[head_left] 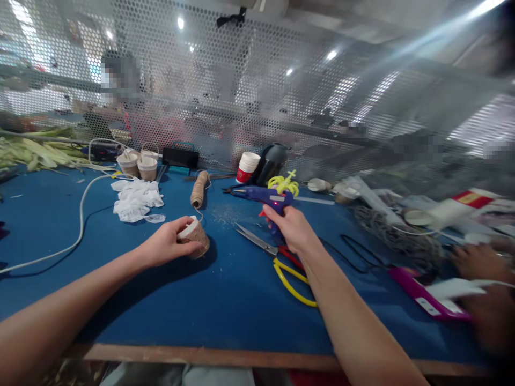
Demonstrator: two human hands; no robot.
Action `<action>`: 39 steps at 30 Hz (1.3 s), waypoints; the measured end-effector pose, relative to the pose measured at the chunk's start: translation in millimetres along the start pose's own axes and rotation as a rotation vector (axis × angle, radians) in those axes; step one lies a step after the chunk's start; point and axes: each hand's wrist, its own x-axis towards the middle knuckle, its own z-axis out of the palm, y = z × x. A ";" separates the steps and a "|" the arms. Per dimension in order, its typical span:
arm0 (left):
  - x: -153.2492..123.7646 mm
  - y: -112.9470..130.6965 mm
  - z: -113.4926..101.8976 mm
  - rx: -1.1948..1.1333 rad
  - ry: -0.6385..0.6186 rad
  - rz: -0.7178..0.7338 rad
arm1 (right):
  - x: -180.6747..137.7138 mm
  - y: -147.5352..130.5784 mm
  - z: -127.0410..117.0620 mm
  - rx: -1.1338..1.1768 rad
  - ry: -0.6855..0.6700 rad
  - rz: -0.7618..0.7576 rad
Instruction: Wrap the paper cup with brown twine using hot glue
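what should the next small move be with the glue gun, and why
Probably bring the glue gun in the right hand leftward toward the twine-wrapped cup that the left hand steadies on the table. The gun's red light is on, and its nozzle points left but is well apart from the cup.

The blue surface (pixel 225 300) had a bare wooden front edge. On it lay yellow-handled scissors (pixel 265 246), a spool of twine (pixel 198 188), a crumpled white heap (pixel 134 199), a white cable (pixel 81 214) and a magenta folder (pixel 418 297). A twine-wrapped cup (pixel 196 236) rested near the middle. Two more cups (pixel 139 165), green leaves (pixel 36 150), stacked paper cups (pixel 246 167) and a dark kettle (pixel 271 161) stood along the back.
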 end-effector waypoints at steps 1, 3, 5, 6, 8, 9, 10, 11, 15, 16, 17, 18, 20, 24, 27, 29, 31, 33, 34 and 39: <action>-0.1 0.2 -0.1 -0.001 -0.003 0.001 | 7.9 4.8 -2.3 -0.023 0.016 0.028; -0.5 0.5 -0.1 0.009 -0.001 0.001 | 21.3 14.7 -3.2 -0.078 0.007 0.094; -0.7 0.4 -0.1 0.027 0.005 0.006 | 31.1 23.3 0.1 -0.152 -0.035 0.163; -0.8 0.3 -0.1 0.038 0.010 0.009 | 34.7 26.6 2.6 -0.194 -0.054 0.191; -0.8 -0.4 -0.2 0.055 0.017 0.011 | 39.3 29.8 7.9 -0.277 -0.075 0.213; -0.7 -1.0 -0.3 0.060 0.020 0.013 | 40.1 29.4 10.3 -0.316 -0.073 0.207; -0.5 -1.7 -0.4 0.063 0.024 0.014 | 39.8 27.6 12.2 -0.350 -0.065 0.191; -0.3 -2.7 -0.3 0.063 0.025 0.014 | 38.2 24.3 13.9 -0.378 -0.053 0.164; 1.4 -7.6 0.9 0.006 0.007 -0.002 | 17.5 0.7 23.4 -0.413 -0.059 0.006; 1.9 -8.3 1.3 -0.019 0.004 -0.009 | 8.8 -6.1 27.8 -0.409 -0.099 -0.020; 2.3 -8.4 1.6 -0.046 0.008 -0.017 | -0.8 -12.5 33.3 -0.393 -0.164 -0.053; 2.7 -7.7 1.6 -0.070 0.022 -0.028 | -11.1 -18.0 39.7 -0.372 -0.251 -0.078; 2.9 -3.9 0.6 -0.112 0.076 -0.051 | -31.6 -25.5 53.9 -0.296 -0.500 -0.091; 1.5 8.6 -4.3 -0.195 0.232 -0.056 | -57.7 -26.9 78.0 0.170 -0.777 0.066; 0.0 15.0 -7.2 -0.211 0.278 -0.042 | -60.5 -22.4 84.8 0.322 -0.646 0.141; -0.7 16.1 -7.8 -0.182 0.277 -0.032 | -59.0 -19.9 83.9 0.367 -0.613 0.156; -1.2 15.5 -7.4 -0.152 0.258 -0.026 | -57.9 -18.7 80.7 0.377 -0.577 0.163; -1.6 14.3 -6.4 -0.133 0.237 -0.025 | -58.4 -18.6 77.5 0.360 -0.573 0.163; -1.7 13.6 -5.7 -0.129 0.230 -0.028 | -59.2 -18.9 76.4 0.344 -0.590 0.156; -1.5 10.5 -3.5 -0.143 0.215 -0.037 | -64.7 -20.8 75.1 0.201 -0.650 0.045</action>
